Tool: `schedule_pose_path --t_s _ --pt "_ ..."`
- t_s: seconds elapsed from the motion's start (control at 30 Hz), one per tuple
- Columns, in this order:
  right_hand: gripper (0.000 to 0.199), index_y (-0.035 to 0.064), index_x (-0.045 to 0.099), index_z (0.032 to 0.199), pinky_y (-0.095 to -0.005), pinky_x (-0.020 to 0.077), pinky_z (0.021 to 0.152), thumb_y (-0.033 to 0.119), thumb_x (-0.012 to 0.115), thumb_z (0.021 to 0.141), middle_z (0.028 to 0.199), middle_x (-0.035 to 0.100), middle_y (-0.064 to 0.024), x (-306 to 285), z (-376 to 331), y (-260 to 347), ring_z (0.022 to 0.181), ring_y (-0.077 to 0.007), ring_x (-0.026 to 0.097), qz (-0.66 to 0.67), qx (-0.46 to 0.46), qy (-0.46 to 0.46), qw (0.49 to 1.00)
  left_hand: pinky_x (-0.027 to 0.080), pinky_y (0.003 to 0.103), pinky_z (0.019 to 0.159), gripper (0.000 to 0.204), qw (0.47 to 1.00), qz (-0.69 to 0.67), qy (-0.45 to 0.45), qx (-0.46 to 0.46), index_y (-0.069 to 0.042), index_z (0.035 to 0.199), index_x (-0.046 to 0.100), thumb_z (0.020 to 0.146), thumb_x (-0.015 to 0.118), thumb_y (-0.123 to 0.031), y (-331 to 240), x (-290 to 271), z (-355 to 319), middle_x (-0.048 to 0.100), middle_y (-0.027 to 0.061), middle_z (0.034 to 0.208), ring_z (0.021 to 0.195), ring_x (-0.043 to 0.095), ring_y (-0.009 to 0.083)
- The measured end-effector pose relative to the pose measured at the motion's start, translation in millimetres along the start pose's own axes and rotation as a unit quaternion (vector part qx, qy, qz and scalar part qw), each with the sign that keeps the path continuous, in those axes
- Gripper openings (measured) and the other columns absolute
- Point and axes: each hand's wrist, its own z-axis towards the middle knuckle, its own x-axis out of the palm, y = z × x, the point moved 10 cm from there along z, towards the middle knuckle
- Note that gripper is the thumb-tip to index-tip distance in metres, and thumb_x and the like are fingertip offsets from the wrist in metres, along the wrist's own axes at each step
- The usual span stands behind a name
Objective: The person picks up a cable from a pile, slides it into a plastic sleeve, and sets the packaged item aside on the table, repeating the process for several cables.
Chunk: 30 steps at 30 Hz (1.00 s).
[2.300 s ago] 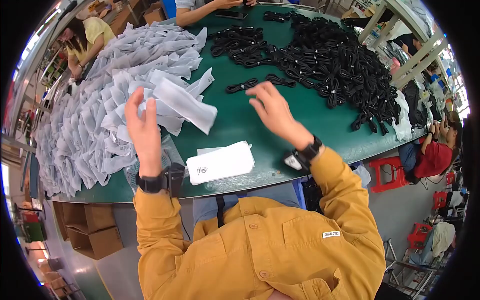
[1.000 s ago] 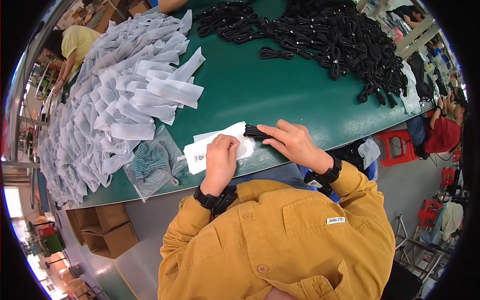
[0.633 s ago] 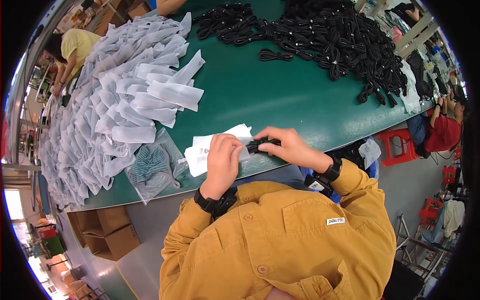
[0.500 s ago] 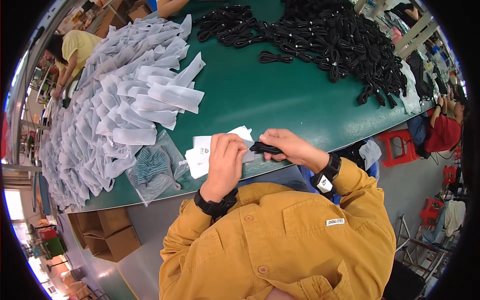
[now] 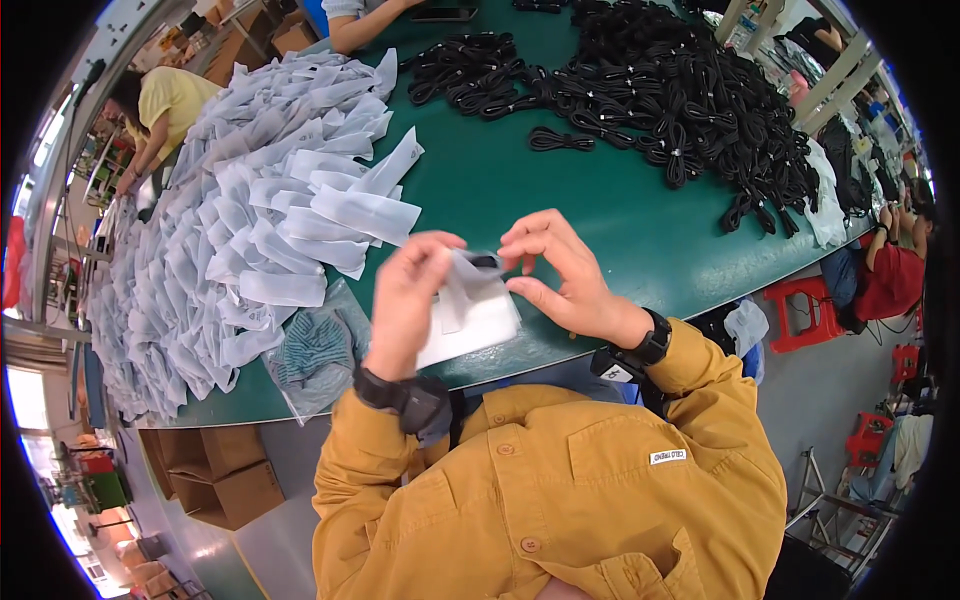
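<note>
Mustard-yellow shirt (image 5: 560, 490) at the lower edge, both forearms raised over the near rim of the green bench (image 5: 500, 190). Left hand (image 5: 410, 300), dark watch at its wrist, closed around a white pouch (image 5: 470, 295), thumb and fingers pinching its upper part. Right hand (image 5: 560, 270), also with a dark wristband, partly curled, fingertips pinched on a small black cable end (image 5: 487, 262) at the pouch mouth; how far the cable sits inside cannot be told. Pouch held just above the bench edge, between the two hands, lower end hanging toward the chest. Just left of the left hand, a clear bag with teal striped contents (image 5: 315, 350) flat on the bench. Beyond that, a large heap of white pouches (image 5: 240, 230) covering the left half. Far right, a heap of coiled black cables (image 5: 680, 100), one single coil (image 5: 560, 140) lying apart from it. Other people (image 5: 170, 100) seated at the far left and right edges. Red stool (image 5: 800, 310) on the floor at right.
</note>
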Motion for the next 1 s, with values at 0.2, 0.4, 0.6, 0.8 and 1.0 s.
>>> schedule_pose_path --t_s 0.2,0.4,0.6,0.8,1.0 --pt "0.030 0.0052 0.060 0.115 -0.0349 0.0521 0.076 0.004 0.066 0.086 0.112 0.056 -0.0133 -48.6 43.8 -68.1 0.091 -0.0248 0.062 -0.309 0.003 -0.022 0.951 0.048 0.029 0.082 0.026 0.943 0.130 -0.238 0.193 -0.002 0.115 0.063 0.096 0.061 -0.019 -96.6 -86.6 8.1 0.066 0.0049 0.110 0.095 0.062 0.0152" --pt "0.045 0.0042 0.054 0.123 -0.0416 0.0530 0.079 0.012 0.071 0.081 0.108 0.058 -0.0161 -84.4 33.9 -175.5 0.092 -0.0319 0.063 -0.624 0.008 0.038 0.781 0.050 0.032 0.069 0.021 0.887 0.409 -0.038 0.208 -0.004 0.102 0.065 0.082 0.069 -0.001 -40.8 15.6 -31.8 0.061 0.0101 0.099 0.084 0.061 0.0209" --pt "0.055 -0.0007 0.051 0.129 -0.0432 0.0527 0.069 0.008 0.067 0.078 0.093 0.059 -0.0149 -38.8 13.8 -168.9 0.078 -0.0335 0.063 -0.584 0.091 0.134 0.795 0.049 0.034 0.063 0.010 0.849 0.484 -0.013 0.212 -0.001 0.091 0.063 0.083 0.068 -0.001 20.5 54.8 -50.5 0.056 0.0115 0.085 0.071 0.059 0.0248" --pt "0.057 0.0002 0.049 0.133 -0.0419 0.0517 0.059 0.005 0.063 0.078 0.082 0.059 -0.0144 -19.4 -21.3 -112.0 0.068 -0.0318 0.063 -0.499 0.052 0.109 0.858 0.048 0.034 0.063 0.008 0.879 0.441 -0.040 0.176 0.000 0.088 0.060 0.084 0.067 -0.001 28.5 44.3 -49.5 0.058 0.0122 0.082 0.069 0.058 0.0243" --pt "0.056 0.0078 0.050 0.137 -0.0416 0.0508 0.058 0.005 0.061 0.082 0.075 0.060 -0.0139 -14.9 -37.6 -84.8 0.065 -0.0312 0.062 -0.435 0.073 0.122 0.889 0.047 0.032 0.063 0.008 0.920 0.372 -0.058 0.113 0.001 0.086 0.059 0.085 0.066 0.000 36.4 35.3 -47.9 0.059 0.0112 0.081 0.067 0.057 0.0219"
